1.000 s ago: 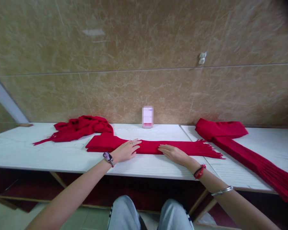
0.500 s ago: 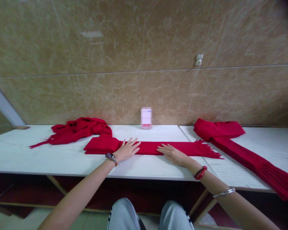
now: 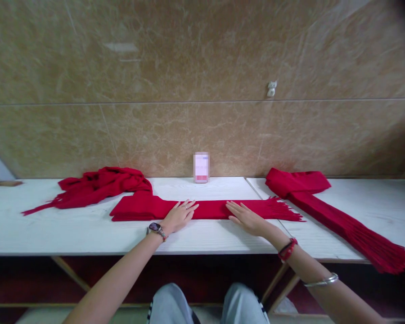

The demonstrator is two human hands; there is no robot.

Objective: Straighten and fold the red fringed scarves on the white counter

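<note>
A long red scarf (image 3: 209,209) folded into a narrow band lies flat across the white table (image 3: 70,229), its fringe pointing right. My left hand (image 3: 179,215) rests flat on the band near its middle, fingers stretched out, a watch on the wrist. My right hand (image 3: 245,217) lies flat on the band a little to the right, fingers spread, with a red cord bracelet and a silver bangle on the arm. Neither hand grips the cloth.
A crumpled red scarf (image 3: 97,185) lies at the back left. Another red scarf (image 3: 327,208) stretches over the right table and hangs past its front edge. A small pink card (image 3: 201,167) leans on the marble wall. My knees show below the table edge.
Both hands stay flat on the scarf; the right hand has slid slightly right. The view has shifted to the right and levelled.
</note>
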